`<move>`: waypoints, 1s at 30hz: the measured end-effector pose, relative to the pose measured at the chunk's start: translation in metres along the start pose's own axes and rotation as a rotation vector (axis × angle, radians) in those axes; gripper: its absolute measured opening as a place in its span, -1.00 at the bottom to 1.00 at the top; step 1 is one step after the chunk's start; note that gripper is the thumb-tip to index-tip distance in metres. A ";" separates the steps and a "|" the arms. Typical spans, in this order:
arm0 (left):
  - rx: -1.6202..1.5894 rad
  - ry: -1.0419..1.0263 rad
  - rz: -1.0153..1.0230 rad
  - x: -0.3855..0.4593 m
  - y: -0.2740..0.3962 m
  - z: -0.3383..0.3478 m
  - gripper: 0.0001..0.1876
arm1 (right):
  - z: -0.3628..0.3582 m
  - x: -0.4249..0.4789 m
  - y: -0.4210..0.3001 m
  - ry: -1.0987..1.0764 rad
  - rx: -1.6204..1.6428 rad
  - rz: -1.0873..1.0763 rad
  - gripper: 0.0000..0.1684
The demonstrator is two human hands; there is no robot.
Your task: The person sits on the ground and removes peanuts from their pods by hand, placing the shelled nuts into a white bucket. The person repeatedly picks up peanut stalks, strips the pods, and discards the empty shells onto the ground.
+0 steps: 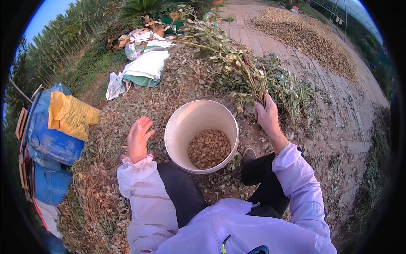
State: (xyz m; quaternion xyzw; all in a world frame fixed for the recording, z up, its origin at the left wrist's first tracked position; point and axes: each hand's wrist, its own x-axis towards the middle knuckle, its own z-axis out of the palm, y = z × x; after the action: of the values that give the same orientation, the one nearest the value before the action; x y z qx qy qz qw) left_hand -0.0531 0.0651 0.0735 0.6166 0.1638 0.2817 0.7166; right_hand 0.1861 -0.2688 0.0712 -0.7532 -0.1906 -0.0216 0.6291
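My right hand [268, 114] grips the stems of a bundle of dried peanut plants [250, 68], whose leafy tops stretch away toward the back. To the left of the bucket, my left hand [138, 136] is raised with its fingers apart and nothing in it. Between my knees stands a white plastic bucket [179, 127]. Unshelled peanuts [210, 148] cover its bottom. More green, leafy plants [285, 85] lie in a heap just beyond and to the right of my right hand.
On the left are blue plastic barrels [58, 143] and a yellow woven sack [71, 114]. White sacks [147, 65] lie ahead. A large spread of peanuts [311, 38] covers paving [247, 35] at the back right. Pulled vines with pods [98, 190] are piled at my left.
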 end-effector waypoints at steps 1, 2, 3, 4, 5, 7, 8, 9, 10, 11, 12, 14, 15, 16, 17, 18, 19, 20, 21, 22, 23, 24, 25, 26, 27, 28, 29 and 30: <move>0.030 0.109 -0.005 -0.017 -0.012 -0.021 -0.49 | -0.033 0.018 0.024 0.045 -0.185 -0.040 -0.66; 0.172 0.277 -0.105 -0.038 -0.029 -0.058 -0.55 | -0.050 0.028 0.011 0.047 -0.508 -0.115 -0.58; 0.312 0.346 -0.218 -0.063 -0.060 -0.101 -0.60 | -0.068 0.031 0.004 0.103 -0.807 -0.114 -0.43; 0.619 0.344 -0.276 -0.091 -0.097 -0.144 -0.60 | -0.089 0.034 0.009 0.142 -0.880 -0.098 -0.31; 0.815 0.365 -0.330 -0.127 -0.125 -0.171 -0.51 | -0.108 0.037 0.019 0.182 -0.942 -0.168 -0.27; 1.370 0.369 -0.460 -0.199 -0.147 -0.178 -0.10 | -0.138 0.034 0.034 0.208 -0.999 -0.183 -0.39; 1.484 0.345 -0.626 -0.221 -0.114 -0.140 0.01 | -0.136 0.029 0.038 0.179 -0.944 -0.118 -0.44; 1.637 0.293 -0.669 -0.249 -0.115 -0.144 0.05 | -0.126 0.026 0.034 0.139 -0.873 -0.066 -0.48; 1.784 0.222 -0.707 -0.286 -0.124 -0.154 0.08 | -0.119 0.022 0.029 0.106 -0.812 -0.010 -0.52; 1.927 0.145 -0.745 -0.323 -0.136 -0.163 0.11 | -0.112 0.019 0.027 0.071 -0.807 -0.039 -0.53; 1.912 0.094 -0.777 -0.352 -0.173 -0.198 0.05 | -0.101 0.016 0.024 0.026 -0.796 -0.071 -0.55; 1.968 0.025 -0.738 -0.380 -0.211 -0.223 -0.33 | -0.089 0.007 0.026 -0.086 -0.823 -0.095 -0.59; 2.049 0.020 -0.673 -0.362 -0.203 -0.212 -0.60 | -0.085 0.004 0.022 -0.096 -0.818 -0.119 -0.60; 2.057 0.079 -0.656 -0.366 -0.216 -0.235 -0.72 | -0.078 0.004 0.017 -0.093 -0.743 -0.148 -0.62; 2.023 0.044 -0.797 -0.347 -0.203 -0.224 -0.73 | -0.070 0.001 0.002 -0.143 -0.791 -0.069 -0.62; 1.963 -0.017 -0.886 -0.318 -0.178 -0.205 -0.64 | -0.079 0.001 0.010 -0.143 -0.768 -0.040 -0.63; 1.916 -0.024 -0.979 -0.326 -0.186 -0.231 -0.50 | -0.078 0.007 0.015 -0.186 -0.716 -0.058 -0.63; 1.818 -0.103 -1.084 -0.300 -0.163 -0.215 -0.45 | -0.086 0.006 0.027 -0.168 -0.710 -0.057 -0.63; 1.713 -0.175 -1.186 -0.277 -0.128 -0.189 -0.41 | -0.083 0.002 0.021 -0.188 -0.690 -0.019 -0.63; 1.671 -0.090 -1.138 -0.272 -0.109 -0.181 -0.42 | -0.086 0.003 0.025 -0.207 -0.723 -0.045 -0.64; 1.628 -0.010 -1.086 -0.268 -0.095 -0.176 -0.43 | -0.089 0.007 0.030 -0.221 -0.759 -0.071 -0.64; 1.589 0.064 -1.031 -0.263 -0.083 -0.172 -0.45 | -0.087 0.008 0.029 -0.229 -0.728 -0.050 -0.65; 1.586 0.129 -0.960 -0.256 -0.072 -0.169 -0.47 | -0.084 0.009 0.027 -0.235 -0.697 -0.027 -0.65; 1.582 0.191 -0.889 -0.248 -0.062 -0.166 -0.48 | -0.082 0.009 0.026 -0.239 -0.666 -0.003 -0.66; 1.579 0.250 -0.812 -0.238 -0.051 -0.162 -0.50 | -0.081 0.009 0.025 -0.241 -0.658 -0.001 -0.66; 1.585 0.296 -0.717 -0.226 -0.042 -0.155 -0.52 | -0.080 0.009 0.025 -0.239 -0.652 0.000 -0.66; 1.590 0.339 -0.621 -0.213 -0.037 -0.150 -0.55 | -0.080 0.009 0.027 -0.236 -0.647 0.002 -0.67; 1.563 0.354 -0.603 -0.202 -0.034 -0.149 -0.57 | -0.078 0.010 0.028 -0.239 -0.637 0.005 -0.68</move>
State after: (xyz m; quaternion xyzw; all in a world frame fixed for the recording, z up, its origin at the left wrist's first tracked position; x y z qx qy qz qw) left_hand -0.2923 0.0576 -0.0100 0.8105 0.5777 -0.0226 0.0939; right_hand 0.2206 -0.3449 0.0639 -0.9097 -0.2448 0.0102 0.3353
